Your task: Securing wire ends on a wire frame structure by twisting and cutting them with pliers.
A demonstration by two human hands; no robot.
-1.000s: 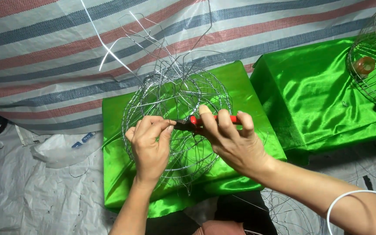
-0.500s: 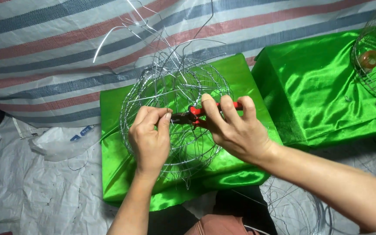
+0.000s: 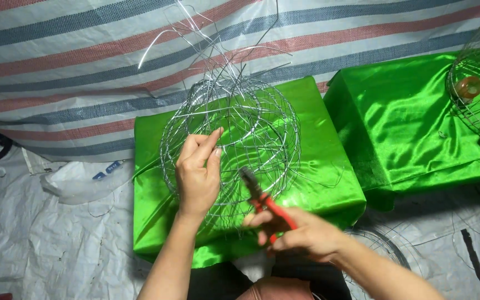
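While the right hand [image 3: 301,236] gripped red-handled pliers [image 3: 265,203] low and near, fingers wrapped shut round the handles, the left hand [image 3: 198,175] pinched a strand of the round wire frame [image 3: 231,130], fingers closed on it. Steadying that strand close to the plier tip seemed best. Thin, springy silver wire sat on a shiny green satin-covered bench [image 3: 318,161], striped woven tarp [image 3: 84,61] beyond.

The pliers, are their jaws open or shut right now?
Cannot tell: the pliers are motion-blurred in the right hand.
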